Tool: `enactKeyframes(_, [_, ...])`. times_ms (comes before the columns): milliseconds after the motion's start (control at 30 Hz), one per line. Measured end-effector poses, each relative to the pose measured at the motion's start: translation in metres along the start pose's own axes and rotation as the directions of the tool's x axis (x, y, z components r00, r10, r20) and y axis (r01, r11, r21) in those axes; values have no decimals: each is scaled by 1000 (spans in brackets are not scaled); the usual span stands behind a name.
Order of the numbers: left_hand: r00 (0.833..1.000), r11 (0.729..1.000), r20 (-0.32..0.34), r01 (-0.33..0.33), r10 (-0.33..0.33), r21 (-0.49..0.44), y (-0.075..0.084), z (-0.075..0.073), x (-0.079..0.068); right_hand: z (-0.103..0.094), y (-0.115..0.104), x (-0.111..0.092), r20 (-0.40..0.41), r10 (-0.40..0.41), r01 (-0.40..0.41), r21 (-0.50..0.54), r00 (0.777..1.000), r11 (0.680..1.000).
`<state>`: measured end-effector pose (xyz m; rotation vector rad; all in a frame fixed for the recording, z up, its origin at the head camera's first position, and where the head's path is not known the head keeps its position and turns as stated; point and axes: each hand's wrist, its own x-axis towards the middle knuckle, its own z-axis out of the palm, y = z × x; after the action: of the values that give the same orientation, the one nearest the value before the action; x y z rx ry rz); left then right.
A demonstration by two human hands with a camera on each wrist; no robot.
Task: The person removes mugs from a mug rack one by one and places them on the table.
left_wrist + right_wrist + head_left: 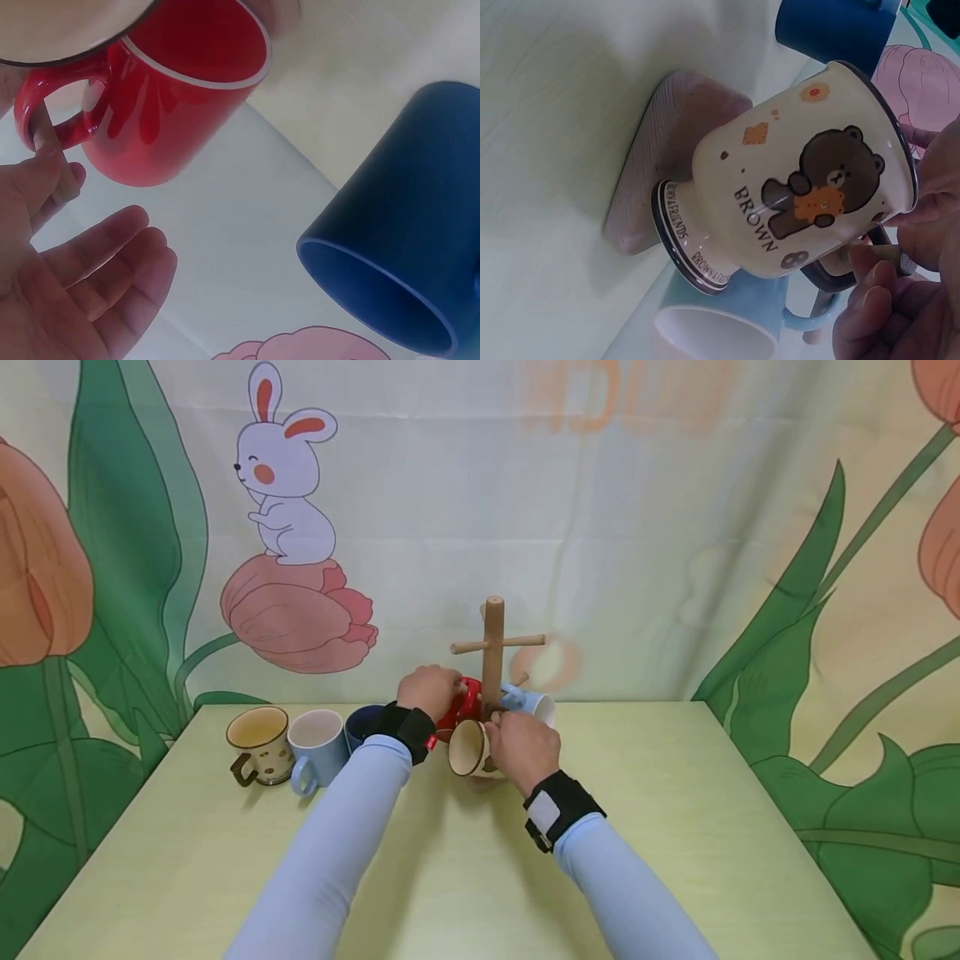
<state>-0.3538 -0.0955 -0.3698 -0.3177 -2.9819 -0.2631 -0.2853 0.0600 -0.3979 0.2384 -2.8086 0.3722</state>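
A wooden mug rack (pixel 492 652) stands at the table's back. The red mug (pixel 176 97) hangs with its handle round a lower peg (pixel 46 135). My left hand (pixel 429 691) pinches that peg's end between thumb and index finger, its other fingers extended. My right hand (pixel 525 747) grips the handle of a cream mug with a brown bear (pixel 810 180). This mug is tilted, its handle round another peg (pixel 889 256). Behind it a light blue mug (pixel 536 706) hangs from the rack, mouth downward in the right wrist view.
A cream mug with brown spots (pixel 258 747), a light blue mug (pixel 318 747) and a dark blue mug (pixel 360 724) stand in a row on the table's left. Upper pegs (pixel 525 641) stick out above my hands. A printed cloth (pixel 600 527) hangs behind the table.
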Motion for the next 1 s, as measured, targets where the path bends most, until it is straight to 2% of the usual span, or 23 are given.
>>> enactKeyframes(333, [1000,1000,12,17,-17,26,1,4,-4,-5,8,-1,23,16,-16,-3,1000,1000])
enactKeyframes(700, [1000,998,-13,-11,11,64,7,0,-13,-7,17,1,43,40,-40,12,998,999])
enactKeyframes(1000, [999,999,-35,-6,8,51,8,1,-17,-9,23,6,118,90,-95,35,989,995])
